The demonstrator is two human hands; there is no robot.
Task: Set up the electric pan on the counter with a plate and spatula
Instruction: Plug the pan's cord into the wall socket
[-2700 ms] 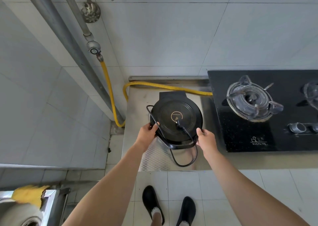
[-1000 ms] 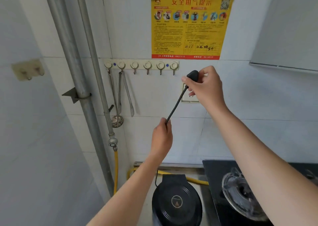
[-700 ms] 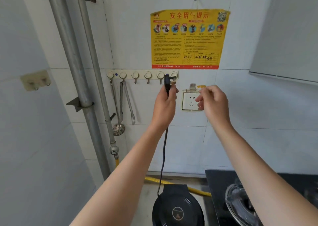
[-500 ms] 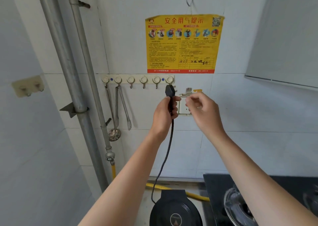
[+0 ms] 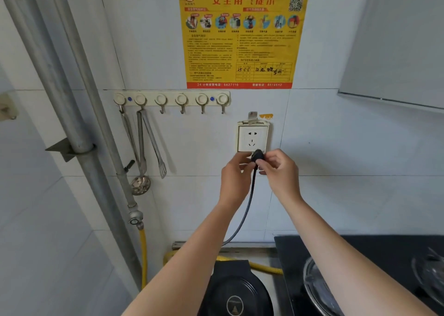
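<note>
Black plug now pinched by both our hands, just under the wall socket — not in yet.
Left to right: our left hand grips the plug and the top of the cord, our right hand pinches the plug head from the other side. Half a second ago the left held it alone, higher, beside the socket, while the right worked the socket cover. Electric pan sits on the counter below, closed; we judge power hookup next. No plate in view; utensils hang at left.
</note>
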